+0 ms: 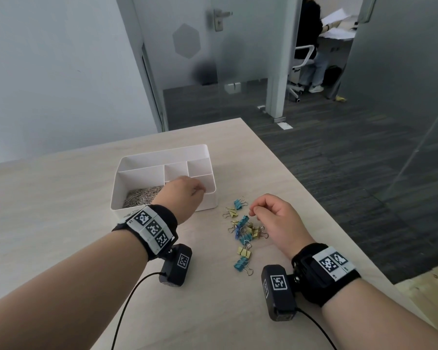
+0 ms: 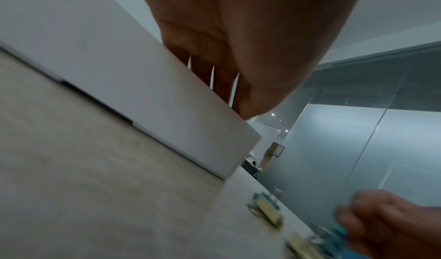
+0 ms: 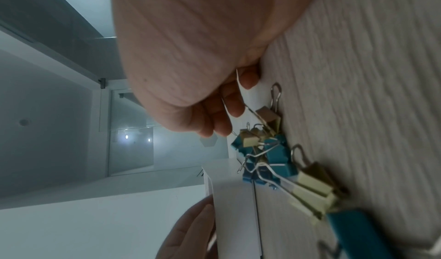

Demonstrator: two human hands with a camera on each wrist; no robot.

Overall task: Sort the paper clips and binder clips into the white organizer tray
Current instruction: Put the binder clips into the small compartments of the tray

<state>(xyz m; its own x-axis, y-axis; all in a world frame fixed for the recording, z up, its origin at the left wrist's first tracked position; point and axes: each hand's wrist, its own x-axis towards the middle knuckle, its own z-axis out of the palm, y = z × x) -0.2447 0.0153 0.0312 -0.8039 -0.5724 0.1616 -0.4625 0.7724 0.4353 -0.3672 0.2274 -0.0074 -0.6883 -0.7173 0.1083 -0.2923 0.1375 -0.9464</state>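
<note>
The white organizer tray (image 1: 162,150) stands mid-table, with a heap of silver paper clips (image 1: 142,195) in its near left compartment. My left hand (image 1: 200,192) hangs over the near right compartment, fingers pointing down. In the left wrist view the tray wall (image 2: 167,102) hides those fingertips. Several blue and yellow binder clips (image 1: 243,233) lie scattered to the right of the tray. My right hand (image 1: 257,210) hovers over their far end with curled fingers. In the right wrist view a thin wire handle crosses the inside of the fingers (image 3: 229,108); whether they pinch it is unclear.
The table's right edge (image 1: 314,203) runs close beside my right hand, with dark floor beyond. Black cables (image 1: 127,306) trail from the wrist cameras across the near table. Behind glass walls a person (image 1: 311,41) sits at a far desk.
</note>
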